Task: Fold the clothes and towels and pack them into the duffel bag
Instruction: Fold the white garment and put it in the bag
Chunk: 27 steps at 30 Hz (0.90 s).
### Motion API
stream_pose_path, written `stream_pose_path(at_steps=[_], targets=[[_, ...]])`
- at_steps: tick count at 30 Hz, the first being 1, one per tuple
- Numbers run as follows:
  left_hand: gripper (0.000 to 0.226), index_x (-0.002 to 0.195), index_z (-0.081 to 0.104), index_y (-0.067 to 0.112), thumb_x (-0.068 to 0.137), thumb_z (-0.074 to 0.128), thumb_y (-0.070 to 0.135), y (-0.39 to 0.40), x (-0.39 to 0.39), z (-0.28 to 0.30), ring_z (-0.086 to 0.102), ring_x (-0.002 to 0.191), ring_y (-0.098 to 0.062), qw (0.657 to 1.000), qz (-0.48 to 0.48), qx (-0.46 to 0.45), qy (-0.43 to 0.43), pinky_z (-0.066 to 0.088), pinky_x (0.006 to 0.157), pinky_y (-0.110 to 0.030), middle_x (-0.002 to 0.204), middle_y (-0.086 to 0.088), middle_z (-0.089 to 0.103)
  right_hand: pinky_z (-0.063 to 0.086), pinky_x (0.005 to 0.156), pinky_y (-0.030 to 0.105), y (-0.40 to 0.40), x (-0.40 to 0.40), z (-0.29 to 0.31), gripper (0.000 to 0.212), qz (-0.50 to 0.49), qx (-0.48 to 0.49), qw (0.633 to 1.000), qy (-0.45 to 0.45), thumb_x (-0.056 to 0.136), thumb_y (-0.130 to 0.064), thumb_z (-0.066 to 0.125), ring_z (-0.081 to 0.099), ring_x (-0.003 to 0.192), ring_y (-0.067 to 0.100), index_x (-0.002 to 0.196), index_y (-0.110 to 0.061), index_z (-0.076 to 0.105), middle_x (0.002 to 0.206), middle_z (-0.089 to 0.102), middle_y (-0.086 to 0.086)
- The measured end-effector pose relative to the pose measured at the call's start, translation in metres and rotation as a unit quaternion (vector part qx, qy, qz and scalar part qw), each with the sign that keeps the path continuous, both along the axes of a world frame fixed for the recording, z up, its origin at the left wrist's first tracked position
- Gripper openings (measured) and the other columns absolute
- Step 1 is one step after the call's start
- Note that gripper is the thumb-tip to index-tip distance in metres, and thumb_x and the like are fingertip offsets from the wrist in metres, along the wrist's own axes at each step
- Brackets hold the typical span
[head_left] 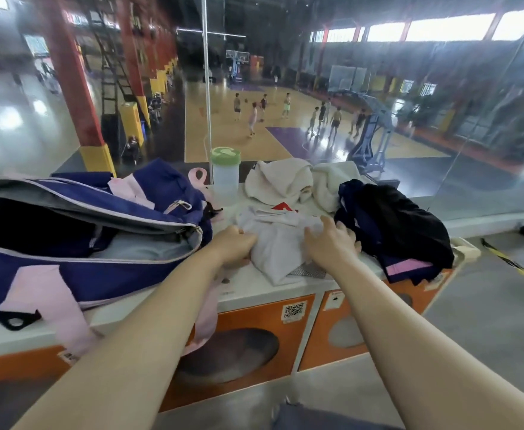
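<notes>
Both hands are reaching out over a white counter (254, 293) and working on a white shirt (280, 243) that is lying bunched up in the middle. The left hand (234, 245) is gripping the shirt's left edge with its fingers curled into the cloth. The right hand (332, 240) is resting on the shirt's right side with its fingers bent down onto it — whether they are pinching the cloth I cannot tell. To the left, a big blue and pink duffel bag (77, 240) is sitting unzipped and gaping wide. Just right of the shirt, a dark pile of clothes (391, 225) is lying in a heap. Farther back, white towels (288, 181) are sitting crumpled, and a clear bottle with a green lid (225, 172) is standing upright between them and the bag.
</notes>
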<state>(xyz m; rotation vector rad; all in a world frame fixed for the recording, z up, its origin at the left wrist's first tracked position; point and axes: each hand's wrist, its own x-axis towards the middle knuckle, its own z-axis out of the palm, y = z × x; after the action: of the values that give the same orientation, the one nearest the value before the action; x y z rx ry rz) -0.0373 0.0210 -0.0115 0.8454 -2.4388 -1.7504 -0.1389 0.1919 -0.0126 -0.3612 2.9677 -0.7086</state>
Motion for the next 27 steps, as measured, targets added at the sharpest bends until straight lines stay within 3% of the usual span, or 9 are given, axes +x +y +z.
stream_pose_path(at_steps=[4,8,11,13,15,19,22,24,27], targets=[[0.012,0.091,0.061,0.011,0.087,0.051,0.006,0.007,-0.015,-0.006,0.063,0.074,-0.017,0.981,0.063,0.173,0.064,0.059,0.075,-0.032,0.079,-0.006,0.064,0.034,0.102,0.044,0.007,-0.01,-0.011,0.056,0.005,-0.031,0.999,-0.034,0.098,-0.041,0.035,0.04,0.126,0.041,0.146,-0.012,0.029,0.141,0.042,0.021],[0.008,0.097,0.063,0.009,0.092,0.058,0.009,0.012,-0.024,-0.009,0.064,0.073,-0.018,0.963,0.106,0.227,0.095,0.055,0.063,-0.03,0.082,-0.007,0.066,0.041,0.094,0.036,0.01,-0.012,-0.01,0.073,-0.025,-0.1,0.993,-0.063,0.091,-0.047,0.052,0.046,0.124,0.035,0.144,-0.003,0.029,0.136,0.049,0.016],[0.052,0.12,0.061,0.008,0.072,0.073,0.024,0.01,-0.027,-0.015,0.067,0.089,-0.024,0.972,0.098,0.192,0.089,0.057,0.077,-0.036,0.101,-0.01,0.07,0.046,0.095,0.035,0.008,-0.013,-0.005,0.077,-0.035,-0.127,0.983,-0.125,0.084,-0.056,0.059,0.055,0.117,0.028,0.137,-0.002,0.045,0.128,0.058,0.01],[0.075,0.127,0.057,0.015,0.056,0.074,0.031,0.008,-0.028,-0.02,0.067,0.099,-0.024,0.977,0.095,0.164,0.096,0.055,0.091,-0.042,0.112,-0.007,0.069,0.049,0.085,0.034,0.007,-0.013,-0.006,0.065,-0.031,-0.137,0.982,-0.13,0.079,-0.049,0.066,0.06,0.103,0.025,0.123,-0.002,0.055,0.106,0.063,0.006],[0.073,0.131,0.054,0.019,0.061,0.072,0.028,0.007,-0.03,-0.02,0.064,0.104,-0.022,0.98,0.086,0.142,0.109,0.052,0.095,-0.043,0.119,-0.003,0.066,0.047,0.074,0.032,0.006,-0.013,-0.006,0.053,-0.023,-0.14,0.983,-0.12,0.076,-0.037,0.07,0.059,0.091,0.022,0.114,-0.002,0.059,0.088,0.058,0.002],[0.072,0.143,0.041,0.022,0.076,0.067,0.018,0.011,-0.031,-0.013,0.056,0.112,-0.017,0.988,0.024,0.102,0.11,0.049,0.097,-0.038,0.129,0.003,0.056,0.042,0.074,0.031,-0.002,-0.006,0.003,0.057,-0.003,-0.088,0.995,-0.041,0.081,-0.024,0.06,0.057,0.106,0.028,0.134,-0.011,0.044,0.115,0.059,0.008],[0.071,0.147,0.036,0.019,0.083,0.066,0.01,0.015,-0.031,-0.014,0.052,0.111,-0.014,0.991,0.006,0.049,0.123,0.046,0.08,-0.023,0.124,0.004,0.051,0.04,0.07,0.032,-0.006,0.004,0.011,0.057,0.017,-0.014,0.999,0.024,0.086,-0.018,0.053,0.059,0.102,0.032,0.139,-0.017,0.033,0.116,0.059,0.01],[0.067,0.144,0.04,0.018,0.083,0.066,0.008,0.019,-0.03,-0.012,0.052,0.107,-0.011,0.989,0.019,0.035,0.146,0.042,0.07,-0.016,0.122,0.006,0.051,0.04,0.069,0.032,-0.009,0.01,0.014,0.058,0.033,0.025,0.998,0.049,0.087,-0.017,0.052,0.06,0.102,0.032,0.141,-0.022,0.03,0.117,0.06,0.009],[0.055,0.136,0.048,0.019,0.084,0.065,0.012,0.02,-0.031,-0.006,0.058,0.103,-0.011,0.986,0.025,0.076,0.147,0.049,0.073,-0.023,0.125,0.0,0.059,0.044,0.071,0.033,-0.016,0.016,0.02,0.05,0.066,0.008,0.997,0.043,0.089,-0.032,0.052,0.059,0.101,0.032,0.136,-0.023,0.035,0.117,0.061,0.008]])
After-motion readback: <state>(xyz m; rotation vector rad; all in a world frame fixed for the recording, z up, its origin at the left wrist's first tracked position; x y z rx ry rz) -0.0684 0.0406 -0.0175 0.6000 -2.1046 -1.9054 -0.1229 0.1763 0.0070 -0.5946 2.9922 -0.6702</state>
